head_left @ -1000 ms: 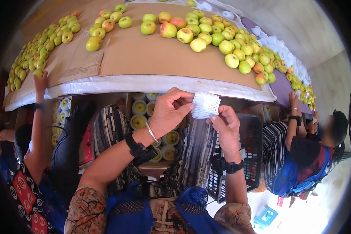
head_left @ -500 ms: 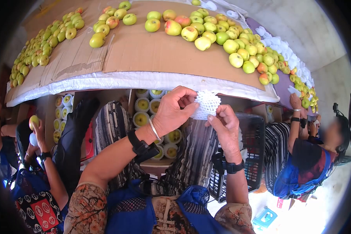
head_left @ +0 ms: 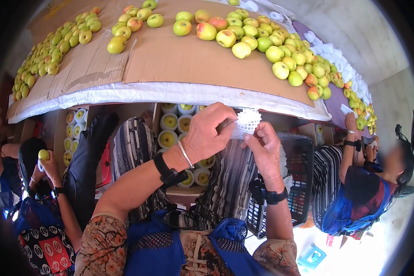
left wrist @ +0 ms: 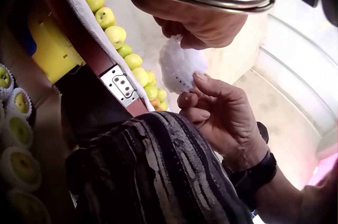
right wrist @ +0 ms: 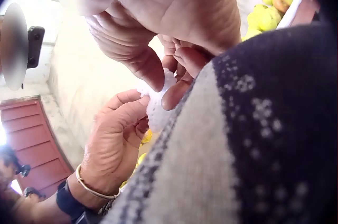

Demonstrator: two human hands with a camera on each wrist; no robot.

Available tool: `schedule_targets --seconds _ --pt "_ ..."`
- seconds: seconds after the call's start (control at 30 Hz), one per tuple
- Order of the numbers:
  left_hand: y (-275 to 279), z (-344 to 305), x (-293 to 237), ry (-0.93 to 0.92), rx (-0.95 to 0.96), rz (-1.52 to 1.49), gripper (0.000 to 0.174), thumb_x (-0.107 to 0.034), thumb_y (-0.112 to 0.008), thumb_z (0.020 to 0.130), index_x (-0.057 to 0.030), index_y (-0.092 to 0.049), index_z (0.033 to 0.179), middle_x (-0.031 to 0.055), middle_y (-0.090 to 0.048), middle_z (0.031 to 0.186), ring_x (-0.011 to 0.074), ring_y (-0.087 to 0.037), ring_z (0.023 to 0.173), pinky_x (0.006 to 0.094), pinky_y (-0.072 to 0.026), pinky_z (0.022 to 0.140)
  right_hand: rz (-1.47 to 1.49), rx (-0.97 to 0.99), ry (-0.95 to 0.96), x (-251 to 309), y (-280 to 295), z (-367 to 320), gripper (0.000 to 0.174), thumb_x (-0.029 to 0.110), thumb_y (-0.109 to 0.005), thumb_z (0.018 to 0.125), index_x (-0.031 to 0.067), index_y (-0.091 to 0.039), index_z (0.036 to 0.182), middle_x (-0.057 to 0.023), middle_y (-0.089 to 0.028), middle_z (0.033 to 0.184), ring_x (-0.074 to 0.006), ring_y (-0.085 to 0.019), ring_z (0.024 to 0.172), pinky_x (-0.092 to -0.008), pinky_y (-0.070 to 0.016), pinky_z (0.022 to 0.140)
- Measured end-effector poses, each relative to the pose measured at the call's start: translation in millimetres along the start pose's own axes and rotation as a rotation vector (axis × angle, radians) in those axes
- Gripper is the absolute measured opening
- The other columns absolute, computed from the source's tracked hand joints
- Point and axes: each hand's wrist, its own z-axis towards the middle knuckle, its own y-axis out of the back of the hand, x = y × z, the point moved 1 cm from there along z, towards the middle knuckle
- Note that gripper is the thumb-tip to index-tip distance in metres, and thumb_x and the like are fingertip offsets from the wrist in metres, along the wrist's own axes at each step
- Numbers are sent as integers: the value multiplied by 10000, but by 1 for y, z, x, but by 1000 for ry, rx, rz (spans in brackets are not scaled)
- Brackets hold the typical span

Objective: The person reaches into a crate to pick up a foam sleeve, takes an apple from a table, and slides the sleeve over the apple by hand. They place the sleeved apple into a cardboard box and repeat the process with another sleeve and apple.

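A white foam fruit net (head_left: 248, 122) is held up between both hands, above the knees and just below the table's front edge. My left hand (head_left: 210, 133) grips its left side with curled fingers; a metal bangle circles that wrist. On the other side, my right hand (head_left: 266, 145) pinches the lower right of the net between thumb and fingers. From the left wrist, the net (left wrist: 179, 65) looks puffy, with the right hand's thumb and fingers (left wrist: 203, 94) at its edge. Fingers of both hands hide part of the net (right wrist: 157, 105) in the right wrist view.
Loose green-yellow apples (head_left: 276, 54) lie on the cardboard-covered table (head_left: 170, 64). Below stand boxes of netted apples (head_left: 168, 139) and a black plastic crate (head_left: 301, 170). More white nets (head_left: 340, 60) are piled far right. Other people sit at left (head_left: 55, 207) and right (head_left: 354, 193).
The net has tilted between my hands, its frilled top turning rightward, while the left fingers shifted along it. The person at left has brought an apple down from the table.
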Motion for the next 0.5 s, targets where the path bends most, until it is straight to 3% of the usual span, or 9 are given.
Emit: schedule_targets --seconds 0.07,0.17,0.27,0.4,0.5 --pt "-1 -3 -3 225 43 -174 165 48 -668 758 -11 -619 904 114 -639 903 280 -640 821 356 -516 687 17 4 -4 -3 2 2 148 -45 -597 896 25 -484 959 -23 -593 880 -68 -590 740 -242 -526 666" --pt "-3 -1 2 224 -8 -176 167 49 -662 758 -16 -621 906 116 -635 907 291 -640 829 363 -524 699 48 36 -12 -3 1 2 167 -53 -599 889 12 -511 1015 -25 -608 905 -69 -591 779 -241 -523 701" --pt "0 1 3 -52 -30 68 181 51 -667 742 -19 -632 906 106 -631 918 288 -634 827 364 -519 700 -16 66 21 -2 -2 -1 268 -62 -607 882 8 -549 1134 -12 -623 954 -73 -595 865 -246 -512 782" --pt "1 -2 0 -283 -34 174 210 35 -688 700 -48 -663 891 72 -633 931 278 -622 829 374 -495 701 -23 62 34 1 -5 -5 413 -71 -623 879 27 -559 1275 1 -638 1071 -84 -590 1009 -260 -482 902" --pt "1 -3 -3 -405 -46 223 229 31 -720 659 -70 -676 859 48 -635 909 261 -620 811 371 -474 681 50 27 39 0 -3 -4 398 -75 -633 877 22 -566 1257 -16 -634 1148 -103 -582 1075 -277 -472 941"
